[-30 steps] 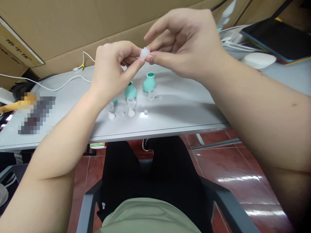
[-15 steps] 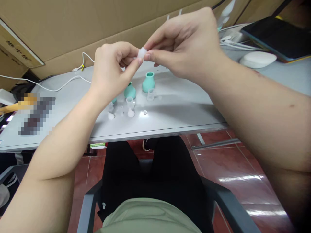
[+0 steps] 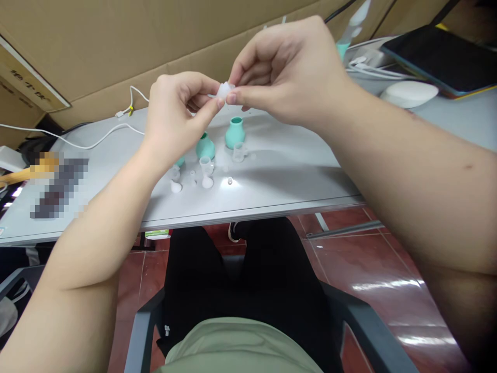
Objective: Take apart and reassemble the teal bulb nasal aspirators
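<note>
Ridged white cap (image 3: 224, 90) pinched between left (image 3: 171, 103) and right hand (image 3: 287, 70) fingertips, above the turquoise bulbs (image 3: 235, 134)

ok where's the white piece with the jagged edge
In the head view, the white piece is at upper centre, pinched between the left hand and right hand, above the rightmost teal pot in the picture.

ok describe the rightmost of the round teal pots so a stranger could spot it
On the grey table, below the left hand and right hand, three small teal pots show. It's the rightmost pot, with a clear cup just in front, the only one no hand or arm covers.
</note>
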